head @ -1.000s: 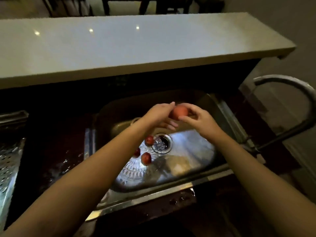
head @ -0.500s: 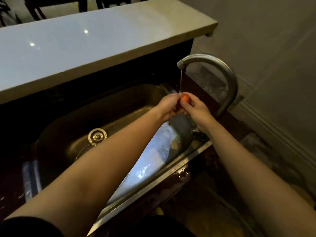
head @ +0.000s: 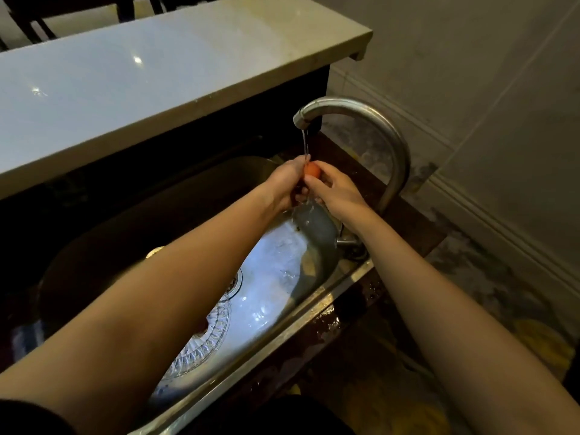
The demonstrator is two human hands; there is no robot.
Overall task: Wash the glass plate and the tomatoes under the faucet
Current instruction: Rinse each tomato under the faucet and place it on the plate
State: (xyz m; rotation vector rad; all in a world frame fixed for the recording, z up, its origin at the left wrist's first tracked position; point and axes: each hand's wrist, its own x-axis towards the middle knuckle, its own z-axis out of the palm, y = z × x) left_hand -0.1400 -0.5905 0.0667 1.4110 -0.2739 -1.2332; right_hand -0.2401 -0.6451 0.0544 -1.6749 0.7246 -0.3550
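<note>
Faucet [head: 376,120] arches over hands; ledge [head: 157,89] behind.

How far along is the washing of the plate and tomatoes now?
Done: nothing certain; the patterned clear glass plate lies in the steel sink, washed or not I cannot tell. In hand: the left hand and right hand hold one small red tomato under the thin stream from the curved steel faucet. Left: possibly the plate, and any tomatoes hidden behind the left arm.

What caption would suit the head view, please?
Left hand and right hand hold a tomato under the running faucet, above the sink.
</note>
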